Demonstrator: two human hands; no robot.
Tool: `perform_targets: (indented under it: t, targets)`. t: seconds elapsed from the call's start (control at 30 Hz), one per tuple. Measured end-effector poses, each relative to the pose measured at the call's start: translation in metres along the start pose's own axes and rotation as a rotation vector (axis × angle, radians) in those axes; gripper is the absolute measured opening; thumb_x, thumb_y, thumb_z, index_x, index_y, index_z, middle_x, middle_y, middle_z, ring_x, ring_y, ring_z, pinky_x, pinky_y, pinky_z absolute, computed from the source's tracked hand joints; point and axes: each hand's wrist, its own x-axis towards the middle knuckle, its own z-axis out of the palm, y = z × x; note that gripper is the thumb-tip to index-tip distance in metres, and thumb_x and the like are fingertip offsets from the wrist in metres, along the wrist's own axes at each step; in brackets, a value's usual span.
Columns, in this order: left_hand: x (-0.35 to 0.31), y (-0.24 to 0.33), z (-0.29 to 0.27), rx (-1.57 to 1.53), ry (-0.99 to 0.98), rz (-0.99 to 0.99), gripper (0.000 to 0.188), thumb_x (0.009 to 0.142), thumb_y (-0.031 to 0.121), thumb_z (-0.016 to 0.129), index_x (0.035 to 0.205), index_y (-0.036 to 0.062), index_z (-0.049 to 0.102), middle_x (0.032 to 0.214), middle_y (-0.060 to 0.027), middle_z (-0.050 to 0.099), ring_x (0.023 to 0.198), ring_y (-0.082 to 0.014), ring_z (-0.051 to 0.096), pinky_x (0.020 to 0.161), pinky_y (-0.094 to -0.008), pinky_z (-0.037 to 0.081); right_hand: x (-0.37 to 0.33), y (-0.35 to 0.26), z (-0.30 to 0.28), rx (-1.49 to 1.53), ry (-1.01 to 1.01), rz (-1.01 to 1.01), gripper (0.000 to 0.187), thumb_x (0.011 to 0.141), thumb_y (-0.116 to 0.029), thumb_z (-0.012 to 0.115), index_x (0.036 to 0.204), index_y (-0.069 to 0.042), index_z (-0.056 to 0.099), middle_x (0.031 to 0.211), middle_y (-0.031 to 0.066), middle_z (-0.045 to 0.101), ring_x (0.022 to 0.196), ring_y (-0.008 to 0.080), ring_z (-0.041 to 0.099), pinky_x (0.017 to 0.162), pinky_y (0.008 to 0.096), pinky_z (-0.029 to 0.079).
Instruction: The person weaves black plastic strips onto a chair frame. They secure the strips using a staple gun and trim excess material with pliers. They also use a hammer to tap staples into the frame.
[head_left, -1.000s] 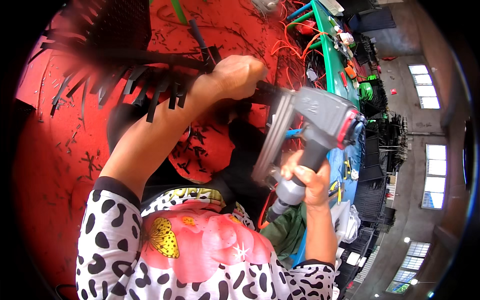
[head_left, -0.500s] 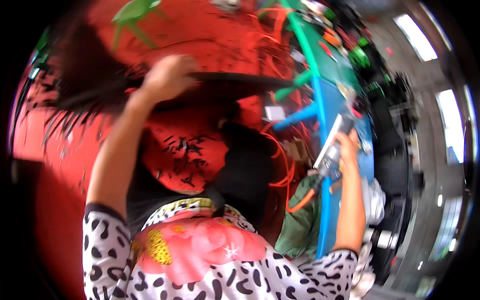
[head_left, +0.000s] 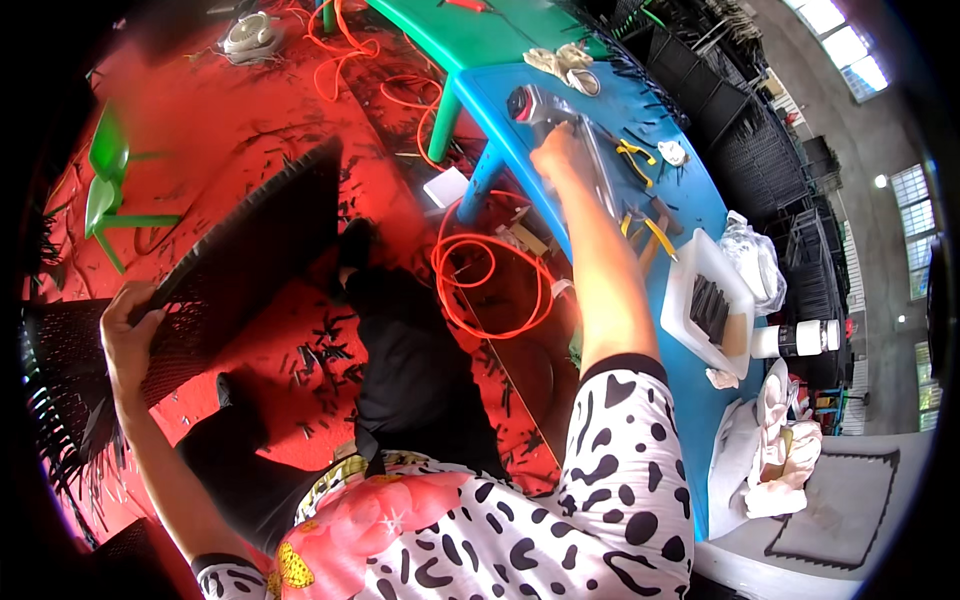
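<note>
My left hand [head_left: 131,322] grips the near edge of a large black woven panel [head_left: 255,235], fingers and thumb closed on its rim. The panel stands tilted above the red floor, its weave showing below the hand and loose strip ends bristling at the left. Over the blue table [head_left: 625,270], my right hand [head_left: 560,152] is closed around a grey air nail gun [head_left: 533,104]. The tool lies at the tabletop near the table's left edge, slightly blurred, its long metal magazine [head_left: 603,170] pointing back along my forearm. My fingertips are partly hidden behind the hand.
Yellow-handled pliers [head_left: 636,160], a hammer [head_left: 660,238], gloves [head_left: 562,68] and a white tub [head_left: 705,305] of black strips sit on the table. An orange hose [head_left: 490,285] coils beside its leg. Black scraps [head_left: 322,350] litter the floor; a green chair [head_left: 108,185] stands left.
My view has turned right. The right hand has brought the nail gun farther forward to the tabletop. My left hand, blurred over the panel before, now grips its edge, and the panel stands more tilted.
</note>
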Motion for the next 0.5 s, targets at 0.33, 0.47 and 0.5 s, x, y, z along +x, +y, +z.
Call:
perform_targets:
  t: [0.33,0.47,0.5]
  targets:
    - [0.008,-0.029,-0.007,-0.031,0.016,0.018,0.024,0.071,-0.007,0.058,0.096,-0.0056,0.059,0.095,-0.0052,0.059,0.087,-0.0132,0.055,0.083,-0.0232,0.042,-0.032,0.170,-0.022,-0.171,0.290,-0.164,0.041,0.083,-0.031,0.061,0.113,-0.004,0.056,0.105,0.0232,0.063,0.099,0.0390,0.061,0.085,0.0463,0.048]
    - [0.005,-0.019,-0.008,0.050,-0.019,-0.017,0.023,0.072,-0.003,0.059,0.095,-0.0051,0.060,0.092,-0.0052,0.059,0.086,-0.0129,0.055,0.082,-0.0232,0.042,-0.089,0.193,-0.010,-0.197,-0.024,0.151,0.063,0.083,-0.034,0.062,0.134,-0.004,0.038,0.108,0.0254,0.062,0.102,0.0421,0.059,0.086,0.0471,0.047]
    - [0.005,-0.015,-0.004,0.053,0.000,-0.012,0.023,0.072,-0.002,0.059,0.095,-0.0050,0.061,0.090,-0.0052,0.059,0.085,-0.0129,0.055,0.081,-0.0235,0.042,-0.091,0.206,0.003,-0.053,0.083,0.175,0.069,0.079,-0.029,0.068,0.134,-0.002,0.037,0.113,0.0247,0.060,0.103,0.0379,0.060,0.086,0.0443,0.048]
